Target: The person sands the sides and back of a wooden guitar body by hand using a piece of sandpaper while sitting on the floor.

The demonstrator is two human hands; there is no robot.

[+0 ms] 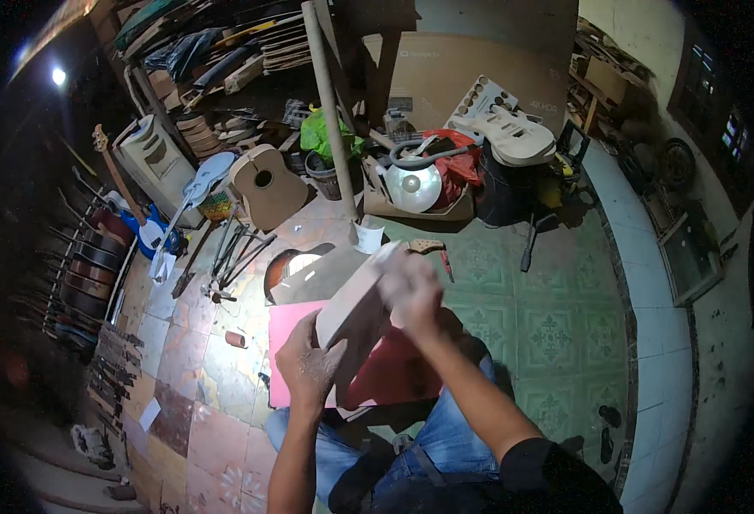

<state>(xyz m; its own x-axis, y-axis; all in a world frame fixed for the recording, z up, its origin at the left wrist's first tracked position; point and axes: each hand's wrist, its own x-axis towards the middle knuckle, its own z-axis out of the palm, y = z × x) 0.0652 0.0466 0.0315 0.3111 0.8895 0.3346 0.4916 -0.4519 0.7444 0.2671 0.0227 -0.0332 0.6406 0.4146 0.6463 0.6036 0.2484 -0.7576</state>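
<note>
My left hand (307, 364) grips the near end of a thick, pale wooden slab (351, 300), its fingers wrapped round the lower edge. The slab stands tilted above my lap, its far end pointing up and away. At that far end my right hand (415, 295) lies against the wood, smeared by motion. Its fingers are too blurred to show whether they hold anything. Pale dust coats the left hand. Beneath the slab a pink board (290, 334) lies between my knees. Just beyond rests a sunburst guitar (279, 272), partly covered by a grey-brown sheet (330, 265).
A red-handled tool (447, 267) lies on the green tiles to the right. Farther off stand an unfinished acoustic guitar body (267, 190), a blue electric guitar (150, 233) and a box of clutter (454, 210). A pale guitar body (518, 137) sits on a black bin. Clamps (236, 257) lie left.
</note>
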